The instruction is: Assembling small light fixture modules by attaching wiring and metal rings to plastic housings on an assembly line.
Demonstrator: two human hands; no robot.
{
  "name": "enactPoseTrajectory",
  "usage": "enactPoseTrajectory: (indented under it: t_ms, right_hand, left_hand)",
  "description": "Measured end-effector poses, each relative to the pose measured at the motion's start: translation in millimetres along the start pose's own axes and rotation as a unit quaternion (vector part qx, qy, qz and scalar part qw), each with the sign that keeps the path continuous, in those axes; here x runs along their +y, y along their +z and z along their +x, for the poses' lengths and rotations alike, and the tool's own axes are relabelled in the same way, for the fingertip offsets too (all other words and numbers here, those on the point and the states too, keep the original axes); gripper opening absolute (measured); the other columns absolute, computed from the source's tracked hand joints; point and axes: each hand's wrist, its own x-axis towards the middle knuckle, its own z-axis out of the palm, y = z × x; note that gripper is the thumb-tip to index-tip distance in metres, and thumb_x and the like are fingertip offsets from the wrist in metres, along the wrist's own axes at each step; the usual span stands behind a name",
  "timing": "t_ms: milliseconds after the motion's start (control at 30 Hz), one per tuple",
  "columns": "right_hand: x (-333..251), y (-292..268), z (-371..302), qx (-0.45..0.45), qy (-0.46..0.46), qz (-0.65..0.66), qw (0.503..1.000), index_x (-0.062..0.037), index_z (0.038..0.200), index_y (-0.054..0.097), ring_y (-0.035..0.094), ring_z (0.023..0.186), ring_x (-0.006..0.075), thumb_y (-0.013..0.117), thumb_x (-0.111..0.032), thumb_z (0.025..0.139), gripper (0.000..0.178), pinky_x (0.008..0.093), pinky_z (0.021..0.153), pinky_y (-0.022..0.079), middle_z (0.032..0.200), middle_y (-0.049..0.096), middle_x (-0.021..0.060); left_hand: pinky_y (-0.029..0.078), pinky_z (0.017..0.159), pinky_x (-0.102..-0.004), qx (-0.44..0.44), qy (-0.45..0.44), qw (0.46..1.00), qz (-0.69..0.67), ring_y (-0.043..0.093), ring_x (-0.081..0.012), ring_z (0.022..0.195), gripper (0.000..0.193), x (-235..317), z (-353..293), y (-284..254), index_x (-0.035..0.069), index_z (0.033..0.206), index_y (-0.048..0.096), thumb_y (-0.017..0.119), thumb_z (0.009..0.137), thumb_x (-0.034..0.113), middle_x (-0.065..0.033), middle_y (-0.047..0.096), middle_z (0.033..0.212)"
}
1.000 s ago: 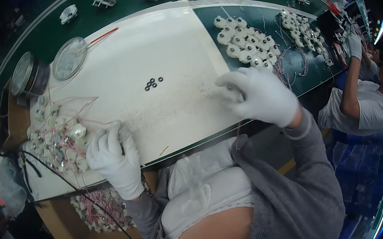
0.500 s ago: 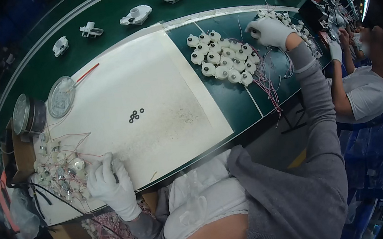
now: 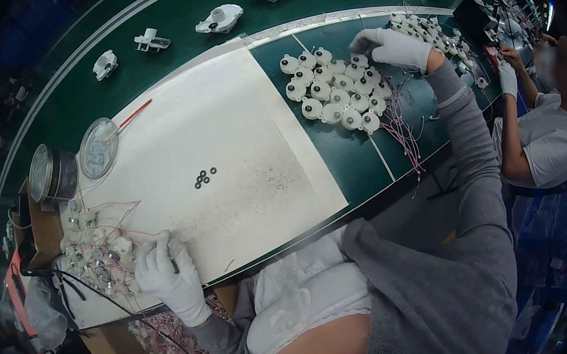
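My right hand (image 3: 394, 46), in a white glove, reaches far right onto a cluster of several small round white motors (image 3: 333, 92) with red wires lying on the green bench; its fingers rest on the top of the cluster. Whether they grip a motor cannot be told. My left hand (image 3: 166, 276), also gloved, rests at the near left edge of the white mat (image 3: 224, 142), beside a pile of small motors with thin wires (image 3: 97, 245), and seems to hold a thin dark tool. Three small black rings (image 3: 201, 179) lie mid-mat.
A round metal tin (image 3: 52, 174) and a clear dish with a red stick (image 3: 98, 146) sit at the mat's far left. White plastic housings (image 3: 218, 19) lie on the green conveyor behind. Another person (image 3: 541, 129) in white gloves works at the right. A box of wired parts (image 3: 155, 335) sits below the bench.
My right hand has swung from the mat's near edge out to the motor cluster at the right and stayed there. My left hand has kept beside the left pile.
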Motion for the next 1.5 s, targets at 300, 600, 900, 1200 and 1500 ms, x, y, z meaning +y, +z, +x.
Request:
enactPoseTrajectory:
  t_ms: [300,600,900,1200,1500]
  right_hand:
    - [10,7,-1,0.028,0.019,-0.002,0.999,-0.0018,0.134,0.067,0.072,0.116,0.0296,0.058,-0.014,0.088,0.049,0.0375,0.103,0.055,0.126,0.075,0.0177]
    - [14,8,6,0.001,-0.014,0.0,1.0,-0.0087,0.14,0.067,0.07,0.118,0.0287,0.066,-0.014,0.087,0.053,0.0371,0.104,0.054,0.13,0.074,0.0147]
    - [-9,7,18,-0.014,0.059,-0.114,0.992,-0.0025,0.122,0.072,0.074,0.106,0.0298,0.069,-0.005,0.082,0.041,0.0387,0.094,0.058,0.114,0.078,0.0137]
    - [-10,16,1,0.106,-0.019,-0.172,0.979,-0.0063,0.128,0.071,0.073,0.107,0.0348,0.063,-0.008,0.089,0.04,0.0433,0.095,0.057,0.116,0.076,0.0187]
    - [-211,70,-79,0.167,-0.418,-0.016,0.893,-0.0007,0.146,0.058,0.07,0.088,0.0233,0.085,-0.008,0.076,0.075,0.0326,0.072,0.053,0.125,0.072,0.0147]
  left_hand:
    - [0.048,0.099,-0.0519,-0.101,0.029,0.994,0.018,0.066,-0.0368,0.114,0.03,7,17,-33,0.01,0.121,0.074,0.073,0.091,0.018,-0.0093,0.072,0.104]
    - [0.048,0.1,-0.0502,-0.138,0.106,0.984,0.049,0.066,-0.0321,0.108,0.031,16,36,-49,0.009,0.118,0.073,0.077,0.088,0.017,-0.0087,0.073,0.106]
    - [0.047,0.102,-0.05,-0.074,0.072,0.994,-0.029,0.065,-0.0353,0.109,0.042,17,43,-53,0.006,0.131,0.069,0.075,0.09,0.013,-0.0113,0.071,0.113]
    - [0.052,0.09,-0.028,0.052,-0.252,0.823,-0.506,0.062,-0.0132,0.103,0.051,18,34,-43,-0.004,0.157,0.046,0.058,0.111,0.016,-0.0139,0.063,0.128]
    - [0.055,0.088,-0.0248,-0.078,-0.206,0.66,-0.718,0.067,-0.0115,0.101,0.066,87,48,-60,-0.002,0.162,0.037,0.067,0.106,0.015,-0.0058,0.07,0.109]
